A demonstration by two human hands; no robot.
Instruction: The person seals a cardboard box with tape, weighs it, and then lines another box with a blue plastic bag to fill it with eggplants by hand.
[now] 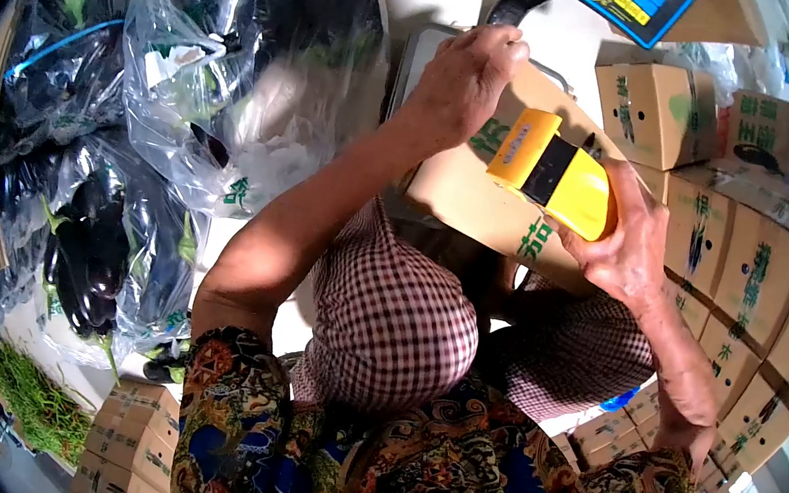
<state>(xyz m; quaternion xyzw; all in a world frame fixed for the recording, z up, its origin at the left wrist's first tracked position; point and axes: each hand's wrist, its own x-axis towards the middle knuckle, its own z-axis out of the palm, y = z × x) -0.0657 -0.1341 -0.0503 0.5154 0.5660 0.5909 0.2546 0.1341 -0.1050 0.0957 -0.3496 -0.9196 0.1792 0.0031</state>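
- The yellow tape dispenser [578,197] was held at a slant over the printed carton [468,191]; whether tape had been drawn out could not be made out. If it was tilted further, a crooked or wrinkled strip could be laid.
- At the dispenser's four o'clock, its rounded end was gripped by the right hand [632,245]. If only that end was grasped, the tool could be twisted loose under a hard pull.
- At its ten o'clock, the left hand [460,84] was placed by the carton's far edge, fingers bunched narrow; whether anything was pinched could not be told. Were the fingers brought near the cutting edge, they could be nicked.
- Toward six and seven o'clock, the checked trousers [395,317] were seen close to the carton's near side; it could be nudged askew by a knee.
- Near twelve o'clock, the keypad panel [635,6] could be knocked by a raised forearm.
- Between nine and ten, bagged eggplants [294,31] could be brushed by a wide left elbow.
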